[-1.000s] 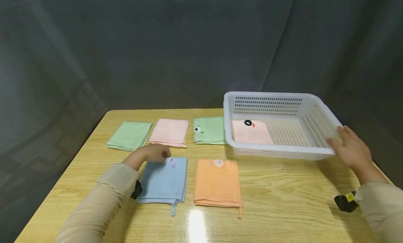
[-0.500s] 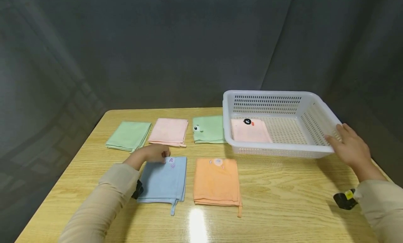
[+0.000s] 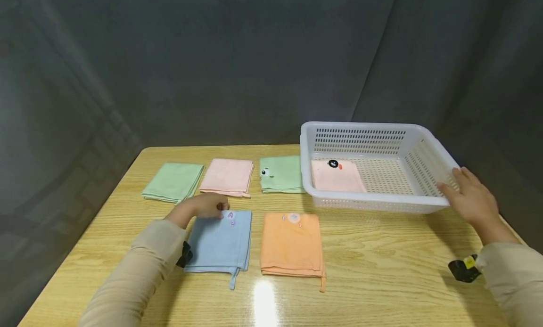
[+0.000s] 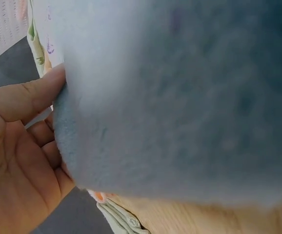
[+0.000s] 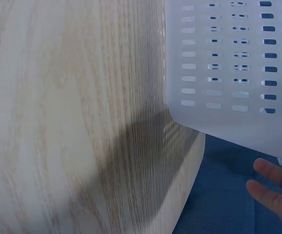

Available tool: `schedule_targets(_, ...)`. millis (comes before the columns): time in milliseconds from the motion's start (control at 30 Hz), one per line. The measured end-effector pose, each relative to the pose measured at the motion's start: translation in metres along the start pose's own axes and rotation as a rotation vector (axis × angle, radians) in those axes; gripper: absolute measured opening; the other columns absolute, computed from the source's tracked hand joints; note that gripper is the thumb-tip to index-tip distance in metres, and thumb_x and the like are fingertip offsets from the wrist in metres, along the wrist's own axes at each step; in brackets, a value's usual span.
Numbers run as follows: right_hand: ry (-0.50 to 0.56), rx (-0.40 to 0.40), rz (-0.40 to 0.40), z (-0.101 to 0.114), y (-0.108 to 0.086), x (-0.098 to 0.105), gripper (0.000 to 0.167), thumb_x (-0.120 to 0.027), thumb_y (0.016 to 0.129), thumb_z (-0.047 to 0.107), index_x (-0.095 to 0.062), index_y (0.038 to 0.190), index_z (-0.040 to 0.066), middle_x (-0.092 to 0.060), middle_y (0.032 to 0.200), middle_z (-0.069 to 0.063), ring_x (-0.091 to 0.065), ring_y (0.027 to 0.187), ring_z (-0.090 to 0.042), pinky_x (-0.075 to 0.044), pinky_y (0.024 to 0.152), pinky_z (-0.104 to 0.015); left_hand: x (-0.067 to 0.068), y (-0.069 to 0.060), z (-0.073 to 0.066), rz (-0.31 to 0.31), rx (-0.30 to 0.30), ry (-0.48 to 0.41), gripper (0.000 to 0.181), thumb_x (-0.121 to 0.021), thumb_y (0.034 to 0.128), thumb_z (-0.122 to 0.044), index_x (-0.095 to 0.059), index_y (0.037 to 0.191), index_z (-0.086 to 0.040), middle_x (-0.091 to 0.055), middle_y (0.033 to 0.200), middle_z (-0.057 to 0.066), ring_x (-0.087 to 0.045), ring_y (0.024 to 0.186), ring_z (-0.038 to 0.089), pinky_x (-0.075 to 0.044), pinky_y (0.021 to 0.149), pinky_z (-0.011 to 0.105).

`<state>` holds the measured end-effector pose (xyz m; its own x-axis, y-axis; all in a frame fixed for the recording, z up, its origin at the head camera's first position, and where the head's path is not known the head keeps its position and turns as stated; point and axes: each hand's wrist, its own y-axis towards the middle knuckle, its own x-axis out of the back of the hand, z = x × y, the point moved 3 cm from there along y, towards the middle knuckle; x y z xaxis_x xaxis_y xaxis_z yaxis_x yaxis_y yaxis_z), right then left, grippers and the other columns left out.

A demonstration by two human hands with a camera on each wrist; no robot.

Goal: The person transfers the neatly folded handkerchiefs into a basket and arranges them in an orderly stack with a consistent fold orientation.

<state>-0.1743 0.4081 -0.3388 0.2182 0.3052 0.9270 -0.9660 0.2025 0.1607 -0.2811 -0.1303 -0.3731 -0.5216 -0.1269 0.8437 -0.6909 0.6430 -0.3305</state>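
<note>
In the head view my left hand pinches the far left corner of a folded blue towel, which has a small purple face design and a hanging loop. The left wrist view shows the thumb on the towel's edge, fingers curled behind it; blue cloth covers most of that view. At the right, my right hand holds the right rim of a white plastic basket, thumb inside. Two of its fingertips show under the basket's corner in the right wrist view. A pink towel lies inside the basket.
An orange folded towel lies right of the blue one. Behind them are a plain green towel, a pink towel and a green towel with an eye, partly hidden by the basket. A dark curtain hangs behind the table.
Almost nothing differs: the head view shifts slightly, while both hands keep their places on the blue towel and the basket rim.
</note>
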Motion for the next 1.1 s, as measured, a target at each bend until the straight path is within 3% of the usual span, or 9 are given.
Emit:
schedule_targets(333,-0.008,-0.008,0.007,0.001,0.0,0.0,0.066,-0.027,0.091,0.038,-0.006,0.132,-0.009,-0.004,0.134,-0.033,-0.009,0.117,-0.052,-0.013,0.084,-0.064,0.006,-0.003,0.002,-0.061,-0.041,-0.041,0.01,-0.057,0.0808,-0.003,-0.051,0.074,-0.008,-0.051,0.08,0.0,-0.04,0.069,0.014,-0.034,0.061,0.028)
schedule_targets(533,-0.003,-0.008,0.007,0.001,0.001,0.0,0.066,-0.028,0.091,0.038,-0.006,0.132,-0.008,-0.003,0.134,-0.032,-0.008,0.117,-0.052,-0.013,0.084,-0.064,0.01,-0.007,0.001,-0.071,-0.036,-0.078,0.012,-0.058,0.0797,-0.002,-0.05,0.073,-0.008,-0.046,0.072,0.0,-0.04,0.067,0.015,-0.033,0.059,0.028)
schedule_targets(833,-0.003,0.001,0.01,0.0,0.001,0.001,0.066,-0.028,0.091,0.038,-0.005,0.132,-0.009,-0.003,0.134,-0.032,-0.007,0.118,-0.052,-0.013,0.084,-0.064,0.017,-0.014,-0.005,-0.102,-0.099,-0.094,0.016,-0.056,0.0795,0.002,-0.047,0.07,-0.007,-0.039,0.066,-0.001,-0.036,0.062,0.014,-0.03,0.057,0.027)
schedule_targets(1100,-0.005,-0.006,0.005,0.001,0.001,0.0,0.066,-0.028,0.091,0.038,-0.005,0.132,-0.008,-0.004,0.134,-0.032,-0.008,0.118,-0.051,-0.013,0.084,-0.064,0.022,-0.013,-0.004,-0.143,-0.105,-0.138,0.01,-0.055,0.0811,0.002,-0.055,0.077,-0.008,-0.046,0.072,0.0,-0.04,0.068,0.016,-0.034,0.06,0.029)
